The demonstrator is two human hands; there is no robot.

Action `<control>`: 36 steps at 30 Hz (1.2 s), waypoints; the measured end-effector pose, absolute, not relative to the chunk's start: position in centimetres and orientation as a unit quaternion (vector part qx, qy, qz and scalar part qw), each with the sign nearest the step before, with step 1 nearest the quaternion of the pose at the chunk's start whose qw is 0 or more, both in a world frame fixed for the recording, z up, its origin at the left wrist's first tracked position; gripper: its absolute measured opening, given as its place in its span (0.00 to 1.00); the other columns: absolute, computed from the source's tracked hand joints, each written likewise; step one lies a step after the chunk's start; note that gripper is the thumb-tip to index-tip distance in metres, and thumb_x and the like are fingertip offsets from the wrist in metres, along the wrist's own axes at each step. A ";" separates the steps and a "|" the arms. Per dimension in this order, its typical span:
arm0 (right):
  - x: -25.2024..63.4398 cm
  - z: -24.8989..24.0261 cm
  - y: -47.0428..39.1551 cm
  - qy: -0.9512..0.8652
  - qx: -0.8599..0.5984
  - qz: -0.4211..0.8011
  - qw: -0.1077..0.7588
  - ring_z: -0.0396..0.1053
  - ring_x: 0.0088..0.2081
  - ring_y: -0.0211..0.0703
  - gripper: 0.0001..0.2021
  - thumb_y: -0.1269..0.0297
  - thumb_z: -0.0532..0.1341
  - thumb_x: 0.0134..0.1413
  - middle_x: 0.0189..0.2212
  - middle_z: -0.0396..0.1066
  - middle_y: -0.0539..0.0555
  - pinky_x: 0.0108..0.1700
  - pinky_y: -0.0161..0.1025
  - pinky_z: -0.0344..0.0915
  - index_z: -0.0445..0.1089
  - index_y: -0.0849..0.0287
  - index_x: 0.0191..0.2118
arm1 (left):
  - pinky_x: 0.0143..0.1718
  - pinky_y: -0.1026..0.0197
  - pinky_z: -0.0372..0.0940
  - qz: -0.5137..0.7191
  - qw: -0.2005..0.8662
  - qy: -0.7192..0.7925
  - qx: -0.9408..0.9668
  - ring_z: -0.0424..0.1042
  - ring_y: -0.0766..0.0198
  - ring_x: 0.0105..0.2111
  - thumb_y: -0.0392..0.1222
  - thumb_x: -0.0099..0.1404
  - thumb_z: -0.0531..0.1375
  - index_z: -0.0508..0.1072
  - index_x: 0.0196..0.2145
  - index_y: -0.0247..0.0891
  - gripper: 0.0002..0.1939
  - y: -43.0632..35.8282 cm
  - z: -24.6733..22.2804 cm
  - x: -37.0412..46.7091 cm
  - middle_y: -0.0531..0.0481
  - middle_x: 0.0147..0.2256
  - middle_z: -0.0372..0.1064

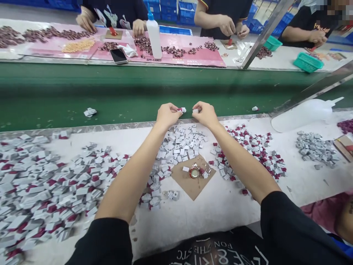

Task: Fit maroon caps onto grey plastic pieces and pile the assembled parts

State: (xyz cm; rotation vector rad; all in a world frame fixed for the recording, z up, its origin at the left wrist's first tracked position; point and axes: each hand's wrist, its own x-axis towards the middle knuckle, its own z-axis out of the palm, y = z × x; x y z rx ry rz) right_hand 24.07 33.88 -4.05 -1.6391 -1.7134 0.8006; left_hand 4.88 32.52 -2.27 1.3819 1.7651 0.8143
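1 wht/maroon pc (183, 110) in L hand (167, 116)

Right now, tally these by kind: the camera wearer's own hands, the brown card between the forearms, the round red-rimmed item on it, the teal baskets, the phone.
Left hand and right hand: 2
Brown card: 1
Round red-rimmed item: 1
Teal baskets: 2
Phone: 1
Total: 7
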 end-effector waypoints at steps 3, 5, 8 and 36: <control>26.2 -3.5 31.7 -0.604 -0.597 0.379 0.367 0.83 0.39 0.50 0.06 0.68 0.68 0.60 0.37 0.82 0.54 0.48 0.51 0.83 0.78 0.55 0.43 | 0.54 0.52 0.76 0.280 0.364 0.700 0.546 0.84 0.49 0.47 0.31 0.63 0.73 0.76 0.34 0.41 0.10 33.8 -2.8 5.8 0.43 0.42 0.85; 27.8 -2.9 29.7 -0.542 -0.551 0.473 0.423 0.84 0.38 0.48 0.08 0.62 0.73 0.60 0.39 0.83 0.55 0.47 0.50 0.85 0.79 0.55 0.44 | 0.55 0.51 0.76 0.254 0.364 0.703 0.555 0.84 0.48 0.47 0.32 0.65 0.73 0.77 0.35 0.41 0.09 34.6 -3.0 6.5 0.42 0.44 0.85; 29.6 -1.9 26.3 -0.467 -0.495 0.560 0.473 0.86 0.41 0.48 0.16 0.56 0.81 0.52 0.41 0.85 0.55 0.55 0.52 0.86 0.82 0.54 0.42 | 0.57 0.48 0.76 0.219 0.356 0.706 0.571 0.83 0.46 0.50 0.34 0.66 0.72 0.80 0.39 0.41 0.06 35.0 -2.8 7.1 0.39 0.47 0.85; 28.5 -2.0 7.2 -0.575 -0.536 0.456 0.417 0.84 0.47 0.52 0.07 0.67 0.73 0.67 0.42 0.87 0.54 0.53 0.52 0.81 0.89 0.44 0.43 | 0.61 0.42 0.72 0.260 0.317 0.550 0.727 0.76 0.44 0.55 0.45 0.81 0.61 0.84 0.53 0.43 0.12 17.4 1.1 3.2 0.41 0.51 0.81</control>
